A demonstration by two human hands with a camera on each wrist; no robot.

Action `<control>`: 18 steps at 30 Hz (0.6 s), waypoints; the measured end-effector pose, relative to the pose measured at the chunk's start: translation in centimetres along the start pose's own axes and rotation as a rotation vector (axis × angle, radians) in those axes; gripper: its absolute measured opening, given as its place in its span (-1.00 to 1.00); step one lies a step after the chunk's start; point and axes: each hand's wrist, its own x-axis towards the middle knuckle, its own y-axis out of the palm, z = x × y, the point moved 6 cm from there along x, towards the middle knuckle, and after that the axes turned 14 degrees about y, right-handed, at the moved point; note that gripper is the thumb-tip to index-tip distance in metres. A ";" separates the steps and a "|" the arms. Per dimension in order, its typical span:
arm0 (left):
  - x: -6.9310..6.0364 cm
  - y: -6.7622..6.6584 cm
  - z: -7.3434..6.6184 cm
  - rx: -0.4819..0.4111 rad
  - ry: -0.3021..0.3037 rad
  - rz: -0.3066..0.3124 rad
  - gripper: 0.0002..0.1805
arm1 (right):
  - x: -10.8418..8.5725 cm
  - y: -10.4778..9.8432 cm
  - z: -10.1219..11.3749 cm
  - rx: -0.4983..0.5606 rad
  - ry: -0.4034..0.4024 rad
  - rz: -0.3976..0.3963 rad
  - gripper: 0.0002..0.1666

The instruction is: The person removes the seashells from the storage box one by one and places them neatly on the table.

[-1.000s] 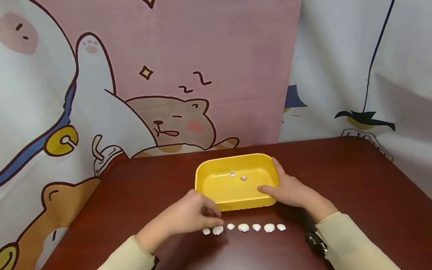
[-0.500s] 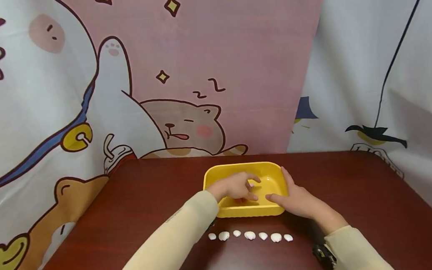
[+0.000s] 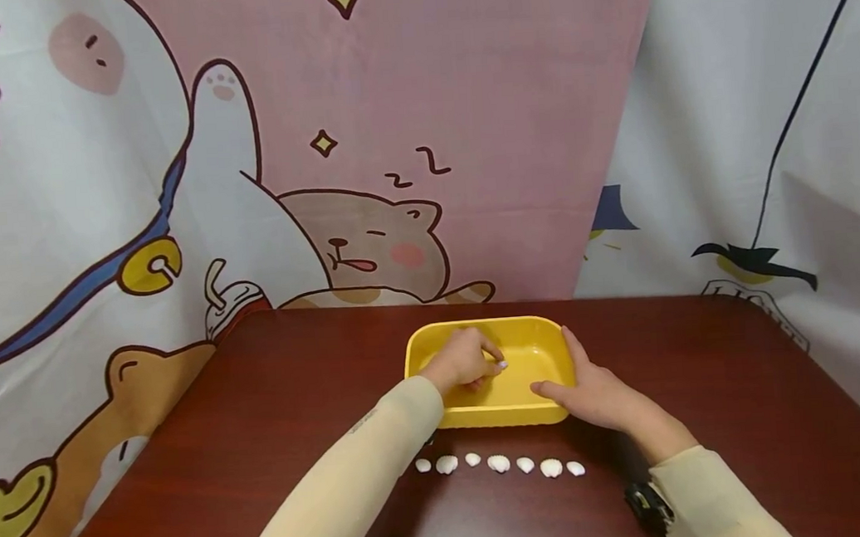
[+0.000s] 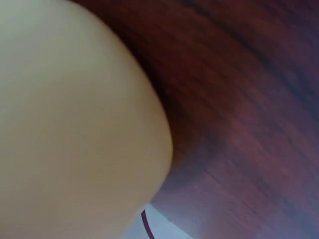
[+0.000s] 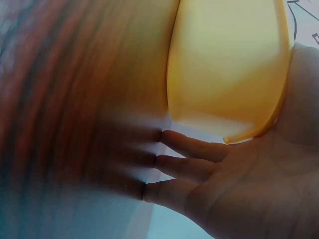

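Note:
My left hand (image 3: 462,359) reaches down into the yellow plastic tray (image 3: 496,415). Its thumb and index finger pinch a small, pale purple seashell (image 3: 502,365) just above the tray floor. At the tray's right side my right hand (image 3: 596,390) holds on, thumb over the rim and fingers along the outside. In the right wrist view, the other fingers (image 5: 192,169) of that hand stretch down to the tabletop beside the tray wall (image 5: 229,64). The left wrist view has only the sleeve (image 4: 75,124) and tabletop; the hand is out of it.
Several white seashells (image 3: 498,463) lie in a left-to-right row on the dark red wooden table (image 3: 296,394), in front of the tray. Behind the table hangs a cartoon-printed cloth (image 3: 510,130).
My left hand has moved from above the left end of the shell row into the tray, and its fingers have closed on a small purple shell. The right hand stays at the tray.

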 end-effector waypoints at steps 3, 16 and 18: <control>0.4 0.3 0.0 0.054 0.024 0.007 -0.80 | 0.0 -0.2 -0.1 -0.004 0.002 -0.004 0.46; -3.5 -4.1 -2.5 -0.170 0.163 -0.062 -0.85 | 0.0 -0.3 0.0 -0.008 -0.007 0.007 0.47; -5.2 -5.3 -2.5 -0.190 0.179 -0.073 -0.84 | -0.1 -0.4 0.1 -0.011 -0.009 0.007 0.48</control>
